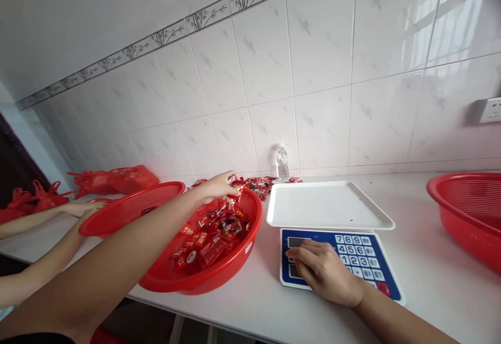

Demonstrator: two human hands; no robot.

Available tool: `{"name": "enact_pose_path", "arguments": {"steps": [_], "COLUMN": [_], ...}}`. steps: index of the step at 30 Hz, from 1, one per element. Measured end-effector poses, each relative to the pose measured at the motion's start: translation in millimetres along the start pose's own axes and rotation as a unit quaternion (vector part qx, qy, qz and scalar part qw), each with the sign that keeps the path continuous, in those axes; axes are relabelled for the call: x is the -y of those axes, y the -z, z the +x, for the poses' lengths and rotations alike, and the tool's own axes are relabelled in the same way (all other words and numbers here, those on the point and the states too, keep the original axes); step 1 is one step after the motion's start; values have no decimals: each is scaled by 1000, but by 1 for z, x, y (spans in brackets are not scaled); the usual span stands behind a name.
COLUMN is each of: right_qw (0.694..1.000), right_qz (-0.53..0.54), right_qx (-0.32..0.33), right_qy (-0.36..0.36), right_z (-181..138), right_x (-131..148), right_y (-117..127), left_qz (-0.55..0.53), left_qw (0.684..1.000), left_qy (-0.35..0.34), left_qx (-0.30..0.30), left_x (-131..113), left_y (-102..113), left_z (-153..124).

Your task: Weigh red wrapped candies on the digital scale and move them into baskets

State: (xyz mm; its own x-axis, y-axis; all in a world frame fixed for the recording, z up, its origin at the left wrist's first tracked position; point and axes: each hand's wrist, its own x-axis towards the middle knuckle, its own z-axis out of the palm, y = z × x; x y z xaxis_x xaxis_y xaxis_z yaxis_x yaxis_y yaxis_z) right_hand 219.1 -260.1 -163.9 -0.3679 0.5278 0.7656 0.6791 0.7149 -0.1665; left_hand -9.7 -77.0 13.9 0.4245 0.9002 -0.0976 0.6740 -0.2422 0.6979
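Left hand (pixel 217 187): grip closed on red packets (pixel 237 185) above basket (pixel 219 277). Right hand (pixel 324 270): grip released, resting on scale (pixel 354 260); tray (pixel 326 205) just beyond it.

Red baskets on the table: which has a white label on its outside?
Middle basket, by the person's left hand: its label faces right; none shows on the left basket or right basket.

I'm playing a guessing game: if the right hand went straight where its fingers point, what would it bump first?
Probably the red basket beside the scale, though depth is hard to judge.
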Motion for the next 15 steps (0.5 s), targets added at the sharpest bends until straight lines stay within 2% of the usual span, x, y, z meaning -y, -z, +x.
{"name": "enact_pose_path", "arguments": {"steps": [3, 7, 11, 15], "right_qw": [1000, 1000, 999, 999], "right_qz": [-5, -7, -11, -14], "right_qx": [-14, -23, -34, -44], "right_qy": [7, 9, 11, 12], "right_z": [3, 6, 9, 10], "right_x": [0, 0, 0, -1], "right_y": [1, 2, 4, 8], "left_qz": [-58, -57, -32, -36], "left_qw": [996, 989, 985, 981], "left_qy": [-55, -107, -121, -144], "left_qx": [31, 80, 114, 122], "left_x": [-34, -67, -79, -80], "left_y": [-25, -69, -110, -134], "left_z": [5, 14, 30, 41]}}
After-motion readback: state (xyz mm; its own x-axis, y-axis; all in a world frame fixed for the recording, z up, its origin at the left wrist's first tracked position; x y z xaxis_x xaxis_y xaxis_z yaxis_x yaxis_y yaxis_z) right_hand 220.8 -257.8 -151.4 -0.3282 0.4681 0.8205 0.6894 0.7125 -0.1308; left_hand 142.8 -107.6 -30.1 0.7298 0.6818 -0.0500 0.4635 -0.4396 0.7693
